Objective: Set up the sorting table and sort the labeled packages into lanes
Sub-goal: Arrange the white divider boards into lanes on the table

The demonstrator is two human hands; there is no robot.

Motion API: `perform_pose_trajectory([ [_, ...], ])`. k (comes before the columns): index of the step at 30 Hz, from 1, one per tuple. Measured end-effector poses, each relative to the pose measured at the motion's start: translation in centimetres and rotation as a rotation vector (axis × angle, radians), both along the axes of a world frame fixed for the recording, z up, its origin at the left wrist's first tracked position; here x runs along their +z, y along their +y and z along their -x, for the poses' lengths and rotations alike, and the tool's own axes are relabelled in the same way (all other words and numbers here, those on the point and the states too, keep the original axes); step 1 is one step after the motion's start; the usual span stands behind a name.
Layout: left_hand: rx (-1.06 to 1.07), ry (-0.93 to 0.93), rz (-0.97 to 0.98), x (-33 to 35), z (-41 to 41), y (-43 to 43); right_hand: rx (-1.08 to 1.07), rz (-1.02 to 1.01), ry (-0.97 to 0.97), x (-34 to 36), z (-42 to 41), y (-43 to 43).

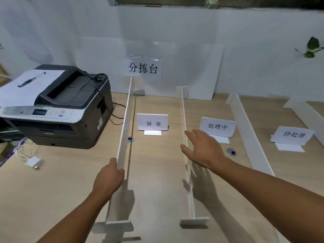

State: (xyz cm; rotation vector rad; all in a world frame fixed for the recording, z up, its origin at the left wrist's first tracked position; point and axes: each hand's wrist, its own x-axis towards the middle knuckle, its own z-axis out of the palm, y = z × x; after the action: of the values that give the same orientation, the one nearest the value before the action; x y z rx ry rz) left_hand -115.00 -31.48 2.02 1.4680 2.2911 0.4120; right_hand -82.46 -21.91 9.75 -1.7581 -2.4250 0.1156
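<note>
left hand grips the top edge of the left divider, thumb on the outer face and fingers curled over the inner one. right hand is wide open with fingers spread, over the second divider; can't tell if it touches.

both dividers are thin white boards standing on edge with a flat cross foot at each end. long axis runs near to far, toward the back wall sign reading "分拣台".

lane cards, left to right: "异常" between the two dividers, "处理中", "待处理". third divider stands between the last two.

wood table. printer far left, white charger near it.
</note>
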Motion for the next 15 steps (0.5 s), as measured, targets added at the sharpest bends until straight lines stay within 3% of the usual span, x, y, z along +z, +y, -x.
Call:
perform_pose_trajectory([
  [15, -0.097, -0.096, 0.114, -6.5, 5.9, 5.1, -0.163, 0.052, -0.145, -1.1, 8.0, 1.8],
])
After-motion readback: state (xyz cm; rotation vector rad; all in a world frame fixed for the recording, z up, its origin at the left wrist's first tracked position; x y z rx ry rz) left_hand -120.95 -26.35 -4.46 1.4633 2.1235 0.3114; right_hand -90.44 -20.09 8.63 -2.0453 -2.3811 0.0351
